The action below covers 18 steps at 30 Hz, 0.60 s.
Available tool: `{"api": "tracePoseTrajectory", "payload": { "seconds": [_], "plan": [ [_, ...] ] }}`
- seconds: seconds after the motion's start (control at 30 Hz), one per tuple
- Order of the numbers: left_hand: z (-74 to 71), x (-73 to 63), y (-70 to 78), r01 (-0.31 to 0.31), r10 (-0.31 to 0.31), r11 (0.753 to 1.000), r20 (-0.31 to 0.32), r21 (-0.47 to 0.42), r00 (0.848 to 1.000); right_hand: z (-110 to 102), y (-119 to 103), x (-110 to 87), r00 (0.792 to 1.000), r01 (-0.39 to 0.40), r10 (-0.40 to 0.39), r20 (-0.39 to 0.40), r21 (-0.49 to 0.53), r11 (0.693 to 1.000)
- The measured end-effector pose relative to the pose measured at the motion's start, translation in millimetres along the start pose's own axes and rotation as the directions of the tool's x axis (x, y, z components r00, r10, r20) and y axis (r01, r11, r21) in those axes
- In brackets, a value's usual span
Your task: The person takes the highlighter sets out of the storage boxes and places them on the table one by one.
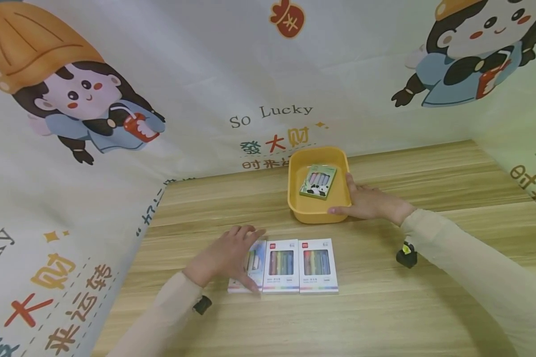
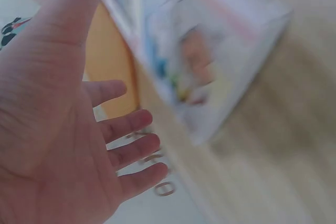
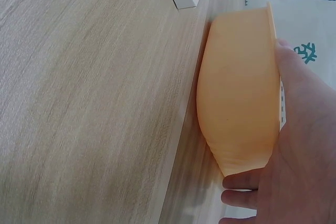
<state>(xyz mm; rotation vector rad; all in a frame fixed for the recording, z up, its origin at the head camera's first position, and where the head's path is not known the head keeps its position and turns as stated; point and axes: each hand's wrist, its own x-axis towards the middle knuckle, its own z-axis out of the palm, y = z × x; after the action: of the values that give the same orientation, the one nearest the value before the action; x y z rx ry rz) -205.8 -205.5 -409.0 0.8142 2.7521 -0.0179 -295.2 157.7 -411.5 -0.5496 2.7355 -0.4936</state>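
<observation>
On the counter (image 1: 295,325), we have the leftmost box (image 1: 257,266) under our loosely spread left grip (image 1: 225,255), contact unclear; our right grip (image 1: 369,201) holds the yellow bin (image 1: 313,217), green box (image 1: 318,182) inside.

Plain cream sleeves (image 1: 469,277); black left wrist device (image 1: 202,305); black right wrist device (image 1: 406,258) with yellow-green patch (image 1: 406,248).

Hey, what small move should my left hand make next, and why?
Probably close the left hand around the leftmost box in the row: its fingers spread over it without a clear grip, while the right hand holds the yellow tray, where a panda box lies.
</observation>
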Motion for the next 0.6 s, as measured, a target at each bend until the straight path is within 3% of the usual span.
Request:
{"api": "tracePoseTrajectory", "payload": {
  "seconds": [0.23,0.6],
  "plan": [
    [-24.7,5.4,0.1,-0.005,0.005,1.000,-0.011,-0.018,1.000,2,2,1.8,1.000,-0.009,0.009,0.003,0.004,1.000],
    [-26.6,12.1,-0.5,-0.005,0.006,1.000,-0.033,0.010,0.999,1,2,0.6,1.000,0.011,-0.011,-0.008,-0.004,1.000]
  ]
}}
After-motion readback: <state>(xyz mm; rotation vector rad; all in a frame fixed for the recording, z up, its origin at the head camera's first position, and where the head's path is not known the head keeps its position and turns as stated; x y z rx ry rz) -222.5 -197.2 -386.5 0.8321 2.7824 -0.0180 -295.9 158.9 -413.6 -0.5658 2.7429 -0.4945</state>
